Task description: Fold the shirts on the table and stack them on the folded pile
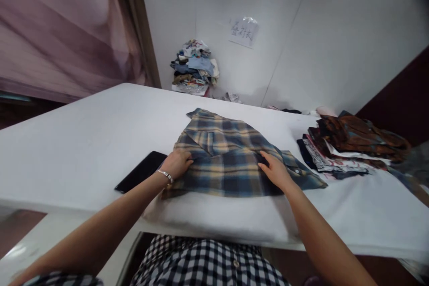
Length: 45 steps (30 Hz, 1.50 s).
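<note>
A plaid shirt (223,170) in blue, yellow and brown lies partly folded on the white table. Its upper part narrows toward the far side, and a piece with a white button sticks out at the right. At the shirt's left edge, my left hand (177,164), with a bracelet at the wrist, is closed on the cloth, fingers bent. My right hand (276,170) rests on the right part of the shirt, thumb and forefinger apart; its other fingers are mostly hidden. Just left of the shirt lies a flat black object (140,172), partly behind my left forearm.
A stack of folded clothes (348,147) sits on the right side of the white table (73,143). Beyond the far edge, a tall clothes pile (196,67) stands by the wall. A paper sign (244,32) hangs there. A pinkish curtain (67,27) is at the left.
</note>
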{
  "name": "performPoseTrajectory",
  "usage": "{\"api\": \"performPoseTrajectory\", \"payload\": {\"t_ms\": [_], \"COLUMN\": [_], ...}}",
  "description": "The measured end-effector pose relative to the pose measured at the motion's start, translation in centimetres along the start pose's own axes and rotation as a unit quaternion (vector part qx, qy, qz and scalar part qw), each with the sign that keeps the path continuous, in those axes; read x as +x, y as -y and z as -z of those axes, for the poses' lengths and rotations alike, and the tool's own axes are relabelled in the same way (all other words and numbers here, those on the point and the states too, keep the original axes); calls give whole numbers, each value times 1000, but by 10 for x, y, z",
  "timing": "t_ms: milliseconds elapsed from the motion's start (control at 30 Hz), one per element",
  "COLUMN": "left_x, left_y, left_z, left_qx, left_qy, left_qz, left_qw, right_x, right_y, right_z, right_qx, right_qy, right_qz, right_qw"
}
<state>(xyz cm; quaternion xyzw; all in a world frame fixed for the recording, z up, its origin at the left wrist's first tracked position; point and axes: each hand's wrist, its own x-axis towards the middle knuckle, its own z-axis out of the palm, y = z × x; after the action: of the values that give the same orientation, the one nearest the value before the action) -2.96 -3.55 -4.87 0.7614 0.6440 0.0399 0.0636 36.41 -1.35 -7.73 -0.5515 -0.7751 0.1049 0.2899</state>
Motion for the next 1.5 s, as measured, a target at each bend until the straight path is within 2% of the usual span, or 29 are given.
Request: {"api": "performPoseTrajectory", "payload": {"t_ms": [100,167,233,300,433,467,533,667,767,833,900,1000,1167,1300,1367,1500], "left_x": [-7,-5,4,16,33,33,32,41,68,89,106,117,105,76,56,20], "left_y": [0,2,6,10,14,13,11,1,-7,-13,-18,-22,-15,4,15,28], "left_z": [14,29,41,44,27,23,17,18,15,8,-1,-10,-1,6,3,-2], "left_qx": [-88,-132,-128,-68,22,22,20,-13,-41,-42,-18,32,96,130,127,121], "left_qy": [-39,-79,-112,-94,25,30,1,-87,-101,-86,-47,-3,-47,-114,-111,-59], "left_qz": [26,53,80,101,110,108,98,31,-58,-126,-186,-223,-234,-200,-158,-74], "left_qw": [995,987,982,988,993,993,995,996,992,987,981,974,966,964,973,988], "right_x": [12,17,20,21,14,10,4,1,2,3,2,1,2,3,3,3], "right_y": [-4,-6,-5,-3,0,-1,-3,-5,-2,-1,-1,-2,-5,-7,-8,-9], "right_z": [-11,-12,-13,-17,-39,-45,-53,-58,-56,-55,-55,-54,-56,-57,-58,-60], "right_qx": [-23,-14,1,13,-8,-22,-46,-67,-64,-55,-46,-37,-15,-2,1,8], "right_qy": [22,-10,-55,-73,1,16,22,7,-2,-4,-4,1,-3,-7,-9,-17], "right_qz": [5,23,37,49,88,95,100,92,90,89,84,73,69,73,74,75], "right_qw": [999,1000,998,996,996,995,994,993,994,995,995,997,997,997,997,997]}}
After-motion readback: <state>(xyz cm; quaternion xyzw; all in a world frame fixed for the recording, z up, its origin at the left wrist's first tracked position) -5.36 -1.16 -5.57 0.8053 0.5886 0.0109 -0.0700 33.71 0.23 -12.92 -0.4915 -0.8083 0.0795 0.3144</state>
